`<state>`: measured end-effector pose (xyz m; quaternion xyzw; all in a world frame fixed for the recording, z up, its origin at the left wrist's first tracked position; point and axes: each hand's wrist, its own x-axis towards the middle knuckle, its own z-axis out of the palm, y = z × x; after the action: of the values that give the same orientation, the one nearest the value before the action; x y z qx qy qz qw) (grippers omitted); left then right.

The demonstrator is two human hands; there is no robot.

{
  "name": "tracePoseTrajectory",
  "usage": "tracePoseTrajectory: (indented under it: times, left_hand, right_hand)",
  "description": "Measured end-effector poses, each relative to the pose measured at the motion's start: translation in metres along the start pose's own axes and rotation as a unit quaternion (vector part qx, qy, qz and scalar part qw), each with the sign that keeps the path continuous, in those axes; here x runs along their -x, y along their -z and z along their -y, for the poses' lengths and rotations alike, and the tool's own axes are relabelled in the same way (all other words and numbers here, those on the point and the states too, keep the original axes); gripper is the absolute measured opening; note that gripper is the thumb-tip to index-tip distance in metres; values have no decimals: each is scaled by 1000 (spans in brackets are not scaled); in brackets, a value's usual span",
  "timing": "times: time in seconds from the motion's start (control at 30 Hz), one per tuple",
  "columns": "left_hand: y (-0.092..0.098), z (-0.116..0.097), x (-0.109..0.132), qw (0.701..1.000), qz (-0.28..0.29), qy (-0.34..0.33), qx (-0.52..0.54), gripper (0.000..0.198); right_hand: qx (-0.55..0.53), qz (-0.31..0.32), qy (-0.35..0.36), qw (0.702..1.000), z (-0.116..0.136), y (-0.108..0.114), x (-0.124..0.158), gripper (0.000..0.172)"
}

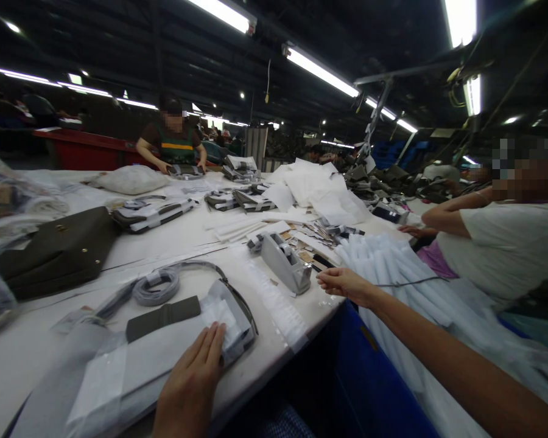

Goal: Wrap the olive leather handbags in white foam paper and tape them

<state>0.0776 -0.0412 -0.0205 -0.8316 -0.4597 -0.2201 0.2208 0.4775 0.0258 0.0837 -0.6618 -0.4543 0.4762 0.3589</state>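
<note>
My left hand [194, 377] lies flat on a bag wrapped in white paper [137, 371], its fingers stretched out over the paper near a clear plastic packet. An olive flap [164, 317] of the bag shows above the paper, and a coiled, wrapped strap [156, 287] rests just behind it. Beside the cutting end of a grey tape dispenser [285, 264], my right hand [344, 286] is closed in a pinch, slightly apart from the dispenser. What the pinch holds, if anything, is too small to make out.
An olive bag [59, 252] stands on the left. Wrapped bags [153, 213], white sheets [319, 188] and paper tags cover the table's back. White foam rolls [393, 286] and a blue bin [369, 365] are at right. Co-workers stand across the table and at right.
</note>
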Motion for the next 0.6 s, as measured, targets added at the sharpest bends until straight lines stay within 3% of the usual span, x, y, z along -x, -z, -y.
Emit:
tracePoseTrajectory:
  times: [0.17,0.3,0.37,0.43,0.5,0.6]
  left_hand:
    - [3,1,-1,1000,-11,-6,19,63]
    - [10,-1,-7,998,-22,25,47,61]
    - [13,-2,-8,997,-29,35,60,59]
    - [14,-3,-9,996,-32,42,70,58]
    - [16,-3,-8,996,-21,52,75,59]
    - [17,-5,-8,995,5,61,79,58]
  right_hand:
    - [85,-44,82,992,-30,-7,-15,30]
    - [172,-31,154,972,-27,5,2,21]
    - [265,8,237,935,-11,5,18,17]
    - [364,68,329,869,11,-4,31,20]
    - [420,124,387,811,38,-23,37,23]
    - [448,191,442,753,76,-67,32,23]
